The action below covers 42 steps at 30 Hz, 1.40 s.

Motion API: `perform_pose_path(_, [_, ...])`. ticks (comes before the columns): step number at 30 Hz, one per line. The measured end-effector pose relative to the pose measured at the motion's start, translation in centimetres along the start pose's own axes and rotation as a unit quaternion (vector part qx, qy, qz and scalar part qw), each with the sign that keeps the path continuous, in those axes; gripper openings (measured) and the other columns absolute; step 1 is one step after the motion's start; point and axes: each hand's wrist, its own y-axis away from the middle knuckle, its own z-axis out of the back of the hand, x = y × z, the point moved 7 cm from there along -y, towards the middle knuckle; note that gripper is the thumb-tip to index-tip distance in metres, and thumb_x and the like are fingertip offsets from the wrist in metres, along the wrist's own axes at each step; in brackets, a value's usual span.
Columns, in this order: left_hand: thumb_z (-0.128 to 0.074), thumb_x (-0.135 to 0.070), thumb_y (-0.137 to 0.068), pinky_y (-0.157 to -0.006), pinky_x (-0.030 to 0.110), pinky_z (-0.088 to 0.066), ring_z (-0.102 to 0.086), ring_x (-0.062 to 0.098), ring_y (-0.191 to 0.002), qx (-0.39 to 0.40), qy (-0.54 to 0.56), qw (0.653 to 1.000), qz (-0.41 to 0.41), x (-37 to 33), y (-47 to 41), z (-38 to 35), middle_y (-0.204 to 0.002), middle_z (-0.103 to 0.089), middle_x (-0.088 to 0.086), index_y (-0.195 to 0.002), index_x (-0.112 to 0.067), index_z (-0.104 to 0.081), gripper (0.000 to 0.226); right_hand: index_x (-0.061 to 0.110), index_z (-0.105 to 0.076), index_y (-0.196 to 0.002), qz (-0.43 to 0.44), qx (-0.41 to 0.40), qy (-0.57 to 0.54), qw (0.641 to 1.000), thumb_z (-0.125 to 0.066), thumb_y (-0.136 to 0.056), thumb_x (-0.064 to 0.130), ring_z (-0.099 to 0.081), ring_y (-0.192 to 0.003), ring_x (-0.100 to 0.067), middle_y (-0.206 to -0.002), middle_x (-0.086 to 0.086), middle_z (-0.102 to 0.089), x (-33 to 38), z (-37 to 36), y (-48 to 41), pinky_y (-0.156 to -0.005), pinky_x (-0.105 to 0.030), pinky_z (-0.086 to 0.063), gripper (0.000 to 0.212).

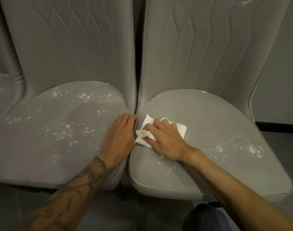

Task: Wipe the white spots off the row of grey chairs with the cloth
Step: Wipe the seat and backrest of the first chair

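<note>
Two grey padded chairs stand side by side. The left chair's seat [47, 130] is covered in scattered white spots. The right chair's seat [209, 117] has white spots at its right side [252, 150] and faint streaks near its front. My right hand [165, 140] presses a crumpled white cloth [180, 130] flat on the right seat's left part. My left hand [120, 135] rests palm down on the left seat's right edge, fingers together at the gap between the chairs, holding nothing.
A third grey seat [1, 90] with a few spots shows at the far left. A dark narrow gap [137, 55] separates the backrests. Grey floor lies below, and a dark knee [204, 217] shows at the bottom.
</note>
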Motion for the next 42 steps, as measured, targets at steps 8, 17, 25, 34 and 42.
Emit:
perform_pose_path(8, [-0.053, 0.013, -0.080, -0.092, 0.048, -0.048, -0.057, 0.040, -0.102, -0.031, -0.020, 0.999, 0.002, 0.0, -0.1, 0.3, -0.113, -0.061, 0.022, -0.121, 0.004, -0.061, 0.044, 0.037, -0.048, -0.126, 0.080, 0.049, -0.005, 0.996, -0.037, -0.103, 0.049, -0.041, -0.105, -0.020, -0.113, 0.006, -0.042, 0.4, -0.3, 3.7, -0.089, -0.043, -0.036, 0.028])
perform_pose_path(17, [-0.050, 0.002, -0.103, -0.088, 0.052, -0.051, -0.058, 0.038, -0.097, -0.044, -0.009, 0.999, 0.003, 0.1, -0.3, 0.0, -0.111, -0.063, 0.021, -0.117, 0.002, -0.063, 0.019, 0.037, -0.045, -0.124, 0.131, 0.036, -0.013, 0.991, -0.038, -0.100, 0.050, -0.038, -0.096, -0.017, -0.108, 0.008, -0.041, 2.5, -1.1, 7.4, -0.079, -0.040, -0.036, 0.028])
perform_pose_path(25, [-0.042, -0.014, -0.106, -0.087, 0.051, -0.051, -0.058, 0.037, -0.097, -0.037, -0.025, 0.999, 0.015, -0.1, -0.4, -0.1, -0.110, -0.064, 0.021, -0.116, 0.001, -0.064, 0.028, 0.032, -0.047, -0.124, -0.057, -0.037, 0.048, 0.997, -0.034, -0.101, 0.053, -0.045, -0.107, -0.029, -0.119, -0.001, -0.048, -2.2, 0.2, 3.0, -0.085, -0.044, -0.035, 0.034])
perform_pose_path(34, [-0.034, -0.021, -0.106, -0.083, 0.045, -0.044, -0.051, 0.032, -0.091, -0.051, -0.032, 0.998, 0.001, -0.1, -0.3, 0.0, -0.104, -0.060, 0.016, -0.110, -0.005, -0.061, 0.032, 0.030, -0.046, -0.128, -0.192, -0.003, 0.058, 0.980, -0.034, -0.103, 0.051, -0.044, -0.119, -0.032, -0.127, -0.004, -0.047, -11.6, 2.5, 4.7, -0.094, -0.044, -0.033, 0.035])
perform_pose_path(42, [-0.036, -0.022, -0.105, -0.085, 0.046, -0.044, -0.053, 0.035, -0.093, -0.048, -0.029, 0.998, 0.012, -0.1, -0.4, 0.1, -0.107, -0.061, 0.018, -0.113, -0.003, -0.061, 0.033, 0.038, -0.045, -0.122, -0.059, -0.020, 0.040, 0.997, -0.027, -0.100, 0.057, -0.045, -0.100, -0.025, -0.112, 0.004, -0.046, -6.7, 1.5, 7.9, -0.084, -0.044, -0.038, 0.034])
